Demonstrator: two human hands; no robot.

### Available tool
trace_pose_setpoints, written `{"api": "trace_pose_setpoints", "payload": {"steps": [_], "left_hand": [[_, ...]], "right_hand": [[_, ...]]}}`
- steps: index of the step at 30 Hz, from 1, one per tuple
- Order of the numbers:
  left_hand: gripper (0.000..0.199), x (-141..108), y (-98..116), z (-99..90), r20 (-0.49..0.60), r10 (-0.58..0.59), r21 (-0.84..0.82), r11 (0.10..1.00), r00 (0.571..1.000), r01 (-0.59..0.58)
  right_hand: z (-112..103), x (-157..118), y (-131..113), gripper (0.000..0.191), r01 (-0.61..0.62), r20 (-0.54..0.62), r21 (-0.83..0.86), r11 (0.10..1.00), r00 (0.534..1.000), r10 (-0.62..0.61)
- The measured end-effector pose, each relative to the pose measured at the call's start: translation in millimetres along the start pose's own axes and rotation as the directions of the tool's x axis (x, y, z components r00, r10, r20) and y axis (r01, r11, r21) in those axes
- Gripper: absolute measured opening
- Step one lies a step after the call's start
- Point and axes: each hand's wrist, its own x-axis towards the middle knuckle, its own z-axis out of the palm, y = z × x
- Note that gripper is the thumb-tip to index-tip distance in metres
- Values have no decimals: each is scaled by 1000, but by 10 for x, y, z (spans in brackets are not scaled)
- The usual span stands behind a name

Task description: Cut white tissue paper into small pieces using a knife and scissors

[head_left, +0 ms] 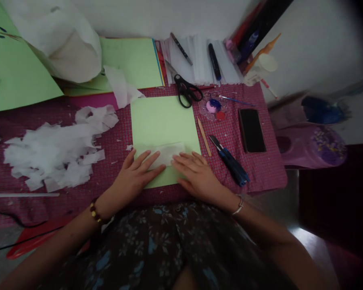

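Note:
A light green sheet of paper (163, 121) lies in front of me on the table. Near its lower edge rests a thin white strip of tissue-like paper (169, 152), flat against the green. My left hand (142, 167) presses on the strip's left end, fingers stretched and apart. On the right end lies my right hand (196, 173), its fingers also extended flat. Just right of the sheet are a pencil (204, 137) and a blue utility knife (231, 163). Black-handled scissors (186, 88) overlap the sheet's top right corner.
At left is a heap of torn white paper pieces (54, 149). A phone (252, 130) and a small palette with paint (213, 106) sit at right. Behind stand stacked green sheets (133, 60), a large white roll (75, 52) and markers (214, 62) on white papers.

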Motion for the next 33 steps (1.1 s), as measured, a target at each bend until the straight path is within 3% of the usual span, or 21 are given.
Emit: {"api": "trace_pose_setpoints", "payload": {"steps": [3, 6, 13, 16, 18, 20, 22, 24, 26, 29, 33], "left_hand": [[54, -14, -13, -48, 5, 20, 12, 1000, 1000, -20], [56, -133, -61, -81, 8, 0, 29, 1000, 1000, 0], [45, -571, -137, -51, -120, -187, 9, 982, 975, 189], [30, -590, -113, -146, -212, -207, -37, 978, 955, 204], [21, -496, -78, -239, -276, -225, -68, 974, 934, 215], [18, -306, -28, -315, -315, -244, -132, 968, 917, 212], [18, -37, 38, -353, -309, -235, -238, 957, 922, 165], [18, 273, 113, -356, -237, -189, -287, 951, 953, 117], [19, 569, 185, -339, -63, -147, -248, 960, 987, 127], [18, 889, 252, -287, 136, -139, -135, 978, 981, 158], [14, 1042, 228, -171, 180, -187, -146, 966, 966, 214]], "right_hand": [[79, -51, -33, 60, 63, 159, -59, 996, 986, -53], [144, -108, 19, 67, 38, 200, -105, 994, 980, -16], [174, -193, 81, 63, -13, 153, -66, 998, 988, 23], [60, -261, 120, 51, -48, 32, 29, 998, 998, 47], [-69, -365, 199, 43, -111, -148, 76, 991, 982, 121], [-197, -502, 314, 37, -228, -333, 65, 972, 913, 236], [-286, -637, 440, 34, -352, -420, 12, 936, 848, 324], [-316, -741, 552, 36, -437, -403, -50, 898, 832, 382], [-304, -804, 636, 41, -488, -348, -105, 867, 834, 428], [-289, -841, 714, 46, -536, -303, -143, 832, 824, 479], [-381, -844, 760, 43, -528, -243, -85, 845, 833, 497]]}}
